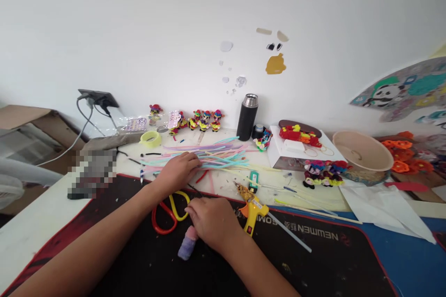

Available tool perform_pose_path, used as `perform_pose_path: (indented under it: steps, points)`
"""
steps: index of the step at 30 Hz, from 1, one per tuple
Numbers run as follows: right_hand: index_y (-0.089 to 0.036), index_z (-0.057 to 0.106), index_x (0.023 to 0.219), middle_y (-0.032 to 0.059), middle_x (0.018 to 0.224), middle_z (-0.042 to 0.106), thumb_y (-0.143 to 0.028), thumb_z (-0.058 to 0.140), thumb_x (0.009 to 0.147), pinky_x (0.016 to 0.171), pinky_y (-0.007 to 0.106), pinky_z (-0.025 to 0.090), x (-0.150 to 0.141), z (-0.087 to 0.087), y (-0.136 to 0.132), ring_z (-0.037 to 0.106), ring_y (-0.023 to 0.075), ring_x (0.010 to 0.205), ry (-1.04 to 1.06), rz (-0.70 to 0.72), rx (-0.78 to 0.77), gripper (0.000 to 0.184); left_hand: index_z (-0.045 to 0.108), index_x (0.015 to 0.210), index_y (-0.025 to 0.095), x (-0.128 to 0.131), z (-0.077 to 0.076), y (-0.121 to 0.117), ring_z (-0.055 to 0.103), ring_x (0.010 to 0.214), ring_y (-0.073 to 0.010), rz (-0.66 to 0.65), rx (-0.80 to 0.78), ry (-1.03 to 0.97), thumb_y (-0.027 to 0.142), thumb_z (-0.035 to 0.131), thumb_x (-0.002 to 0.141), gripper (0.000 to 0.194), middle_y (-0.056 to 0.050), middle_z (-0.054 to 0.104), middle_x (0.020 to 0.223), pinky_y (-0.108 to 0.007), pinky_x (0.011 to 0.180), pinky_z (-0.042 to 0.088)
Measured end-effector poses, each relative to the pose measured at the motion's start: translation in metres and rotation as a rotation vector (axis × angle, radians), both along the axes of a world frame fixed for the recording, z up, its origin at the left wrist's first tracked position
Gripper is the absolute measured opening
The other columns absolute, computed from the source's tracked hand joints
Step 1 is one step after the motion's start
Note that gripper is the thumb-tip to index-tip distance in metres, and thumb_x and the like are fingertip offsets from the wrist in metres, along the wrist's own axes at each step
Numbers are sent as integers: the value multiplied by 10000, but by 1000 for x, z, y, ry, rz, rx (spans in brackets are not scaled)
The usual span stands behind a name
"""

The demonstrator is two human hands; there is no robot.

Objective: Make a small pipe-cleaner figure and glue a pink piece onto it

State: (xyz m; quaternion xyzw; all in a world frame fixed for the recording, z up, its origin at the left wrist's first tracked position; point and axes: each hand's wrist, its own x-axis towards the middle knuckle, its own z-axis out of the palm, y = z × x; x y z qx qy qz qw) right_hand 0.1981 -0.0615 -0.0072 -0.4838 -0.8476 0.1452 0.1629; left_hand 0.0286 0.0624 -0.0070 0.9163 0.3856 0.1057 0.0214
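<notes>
My left hand (179,169) reaches over a pile of pastel pipe cleaners (223,155), its fingers stretched out and resting on the near left part of them. Closer to me, my right hand (218,222) is closed with curled fingers; whatever is inside them is hidden. Just below its fingertips is a small fuzzy roll (187,246), pink at the top and purple below. Beside the same fingers lie scissors with one red and one yellow handle loop (163,222). A yellow hot glue gun (255,211) with a glue stick in its back rests to the right.
A dark desk mat (313,269) covers the front. Along the wall stand several colourful pipe-cleaner dolls (206,120) and a black thermos (247,118). Tape (150,138) lies left. A white box (289,148), a beige bowl (362,148) and white paper (386,209) are right.
</notes>
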Motion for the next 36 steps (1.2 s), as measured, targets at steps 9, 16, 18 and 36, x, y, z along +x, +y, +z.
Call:
perform_pose_path:
  steps: [9,16,18,36]
  points:
    - [-222,766,1016,26,950,826,-273,587,1053,700,271,427,8,10,0,756,195,858,251,-109,-130,190,732,1024,188,-6,13,1,680,1035,-263,118,-21,-263,320,524,1013,246,-102,773,1068,-385,948,523]
    - [-244,787,1042,16,911,819,-277,600,1032,736,271,465,9,10,1,746,197,845,412,-173,-217,190,730,954,184,-20,32,-13,629,711,-171,289,-205,-496,439,588,968,292,-27,750,820,-265,672,484]
    - [-241,789,1039,21,926,818,-278,598,1029,764,278,482,10,10,2,744,201,864,495,-196,-237,195,728,935,183,-22,34,-22,601,659,-151,279,-304,-544,468,605,958,311,-2,717,749,-242,625,461]
    - [-177,649,948,-79,539,527,-623,605,918,397,212,323,14,-4,17,441,90,373,1106,-476,-562,449,693,873,185,-23,6,-49,502,622,-136,224,-651,-762,549,616,937,377,25,575,671,-236,591,407]
